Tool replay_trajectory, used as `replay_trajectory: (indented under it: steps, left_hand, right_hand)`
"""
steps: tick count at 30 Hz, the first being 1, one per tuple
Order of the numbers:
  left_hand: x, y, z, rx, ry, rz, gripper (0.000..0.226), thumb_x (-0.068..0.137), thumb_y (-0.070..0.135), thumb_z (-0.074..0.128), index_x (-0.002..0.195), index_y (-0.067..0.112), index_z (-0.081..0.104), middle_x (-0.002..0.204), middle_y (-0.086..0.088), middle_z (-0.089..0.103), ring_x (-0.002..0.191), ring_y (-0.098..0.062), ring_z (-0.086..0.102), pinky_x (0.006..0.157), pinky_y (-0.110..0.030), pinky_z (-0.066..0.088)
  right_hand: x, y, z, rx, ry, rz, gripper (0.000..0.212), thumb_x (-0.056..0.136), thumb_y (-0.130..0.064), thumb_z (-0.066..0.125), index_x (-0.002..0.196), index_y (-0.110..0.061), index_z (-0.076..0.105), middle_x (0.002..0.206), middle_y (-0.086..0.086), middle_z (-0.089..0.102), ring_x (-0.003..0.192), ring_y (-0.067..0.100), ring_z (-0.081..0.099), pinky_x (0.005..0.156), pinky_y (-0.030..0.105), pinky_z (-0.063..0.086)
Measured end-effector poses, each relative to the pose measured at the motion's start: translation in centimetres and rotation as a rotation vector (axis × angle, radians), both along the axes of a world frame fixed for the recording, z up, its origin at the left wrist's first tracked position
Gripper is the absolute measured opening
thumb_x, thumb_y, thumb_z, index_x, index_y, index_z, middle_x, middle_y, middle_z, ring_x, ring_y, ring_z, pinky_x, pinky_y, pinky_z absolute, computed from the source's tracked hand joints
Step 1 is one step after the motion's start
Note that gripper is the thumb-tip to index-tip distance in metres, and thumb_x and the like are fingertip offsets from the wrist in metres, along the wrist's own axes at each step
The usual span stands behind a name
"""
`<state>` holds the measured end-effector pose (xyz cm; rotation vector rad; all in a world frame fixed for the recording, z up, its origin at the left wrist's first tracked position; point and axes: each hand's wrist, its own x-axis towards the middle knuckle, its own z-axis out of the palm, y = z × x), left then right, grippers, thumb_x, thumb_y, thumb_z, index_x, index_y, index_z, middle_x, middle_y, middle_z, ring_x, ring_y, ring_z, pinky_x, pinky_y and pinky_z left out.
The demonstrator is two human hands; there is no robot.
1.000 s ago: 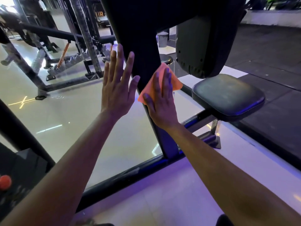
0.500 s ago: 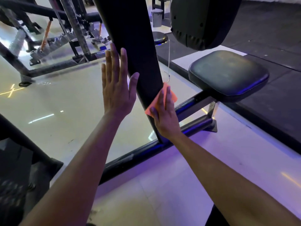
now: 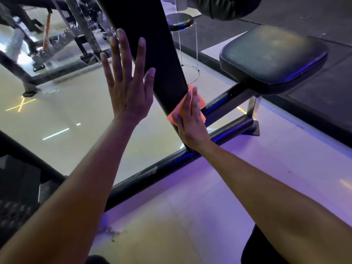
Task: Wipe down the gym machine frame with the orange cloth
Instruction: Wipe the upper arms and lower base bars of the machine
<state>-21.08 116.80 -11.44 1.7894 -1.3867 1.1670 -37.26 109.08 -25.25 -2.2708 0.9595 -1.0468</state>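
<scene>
Head view: right hand (image 3: 192, 122) is pressing orange cloth (image 3: 200, 103) flat-fingered against frame upright (image 3: 152, 54); left hand (image 3: 129, 88), spread and empty, is bracing alongside.

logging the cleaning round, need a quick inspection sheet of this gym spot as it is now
surface: glossy pale floor, purple light on the near side
job's things: orange cloth pressed flat on the black slanted frame post, near its base
clutter: yellow x mark on floor
hands: left hand open, fingers spread by the post, contact unclear; right hand flat on cloth
cables: nothing seen
surroundings: black seat pad to the right, round stool behind, other machine frames at the back
</scene>
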Motion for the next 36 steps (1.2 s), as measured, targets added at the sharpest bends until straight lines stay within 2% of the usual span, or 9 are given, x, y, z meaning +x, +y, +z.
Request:
replay_trajectory:
  steps: [4,9,11,15,17,21,26,32,36]
  left_hand:
    - [0.1,-0.4,-0.3,-0.032,-0.014,0.046,0.055,0.117,0.033,0.047,0.165,0.007,0.042,0.167,-0.035,0.036,0.157,-0.053,0.031,0.13,-0.065,0.018]
    - [-0.1,0.0,-2.7,0.082,-0.105,0.0,0.056,0.118,0.037,0.044,0.169,0.015,0.036,0.173,-0.023,0.033,0.161,-0.047,0.029,0.132,-0.063,0.016]
    - [0.4,0.5,-3.8,0.133,-0.136,-0.029,0.056,0.119,0.037,0.041,0.171,0.018,0.032,0.176,-0.018,0.03,0.163,-0.043,0.026,0.133,-0.059,0.012]
    - [1.3,1.0,-4.6,0.163,-0.123,-0.051,0.056,0.12,0.035,0.039,0.172,0.02,0.028,0.178,-0.016,0.025,0.165,-0.041,0.021,0.135,-0.058,0.011]
    - [1.2,1.1,-4.8,0.162,-0.098,-0.058,0.055,0.12,0.034,0.04,0.173,0.02,0.028,0.179,-0.016,0.023,0.166,-0.041,0.02,0.135,-0.058,0.011]
    - [0.9,1.1,-5.0,0.145,-0.048,-0.104,0.057,0.119,0.03,0.042,0.173,0.016,0.026,0.18,-0.014,0.02,0.167,-0.039,0.016,0.136,-0.056,0.009]
    - [2.3,1.2,-4.4,0.118,-0.111,-0.121,0.056,0.119,0.024,0.044,0.172,0.018,0.028,0.18,-0.007,0.024,0.166,-0.038,0.02,0.136,-0.055,0.011]
    - [2.9,1.4,-3.2,0.112,-0.16,-0.131,0.058,0.117,0.019,0.045,0.172,0.019,0.028,0.18,-0.005,0.022,0.166,-0.037,0.02,0.136,-0.055,0.012]
    - [3.1,1.2,-1.8,0.084,-0.168,-0.139,0.061,0.114,0.018,0.052,0.171,0.014,0.031,0.178,-0.011,0.026,0.165,-0.04,0.023,0.136,-0.056,0.011]
  right_hand:
    - [1.8,-0.8,3.1,-0.145,-0.133,0.014,0.086,0.118,-0.038,0.052,0.174,-0.005,-0.004,0.184,0.013,-0.014,0.171,0.037,-0.005,0.129,0.067,0.032]
    - [0.5,-0.9,-2.4,-0.059,-0.036,-0.022,0.085,0.118,-0.049,0.042,0.173,-0.02,-0.016,0.184,0.007,-0.02,0.171,0.028,-0.014,0.128,0.067,0.033]
    - [1.1,-0.5,-1.3,-0.029,-0.063,-0.028,0.088,0.118,-0.047,0.044,0.173,-0.017,-0.018,0.183,0.008,-0.02,0.171,0.031,-0.015,0.13,0.067,0.027]
    - [2.5,-0.9,3.7,-0.156,-0.156,0.007,0.087,0.117,-0.041,0.052,0.175,-0.004,-0.002,0.184,0.015,-0.012,0.171,0.036,-0.006,0.132,0.063,0.028]
    - [2.0,-0.8,2.5,-0.191,-0.118,-0.001,0.087,0.117,-0.041,0.053,0.175,-0.007,-0.002,0.184,0.016,-0.012,0.171,0.036,-0.005,0.131,0.064,0.031]
    - [0.9,0.0,-0.6,-0.104,-0.035,-0.012,0.089,0.118,-0.048,0.047,0.174,-0.019,-0.016,0.183,0.006,-0.023,0.171,0.031,-0.013,0.127,0.069,0.032]
    - [3.1,-0.5,5.9,-0.21,-0.139,-0.001,0.088,0.116,-0.045,0.051,0.175,-0.005,-0.002,0.183,0.018,-0.014,0.171,0.037,-0.007,0.132,0.064,0.027]
    - [1.3,-0.7,2.4,-0.206,-0.028,0.018,0.086,0.117,-0.045,0.049,0.176,-0.01,-0.004,0.183,0.014,-0.019,0.171,0.036,-0.008,0.124,0.069,0.039]
    - [3.0,-0.5,7.0,-0.278,-0.133,-0.001,0.086,0.117,-0.038,0.055,0.174,-0.001,0.002,0.183,0.021,-0.01,0.171,0.04,-0.003,0.133,0.06,0.027]
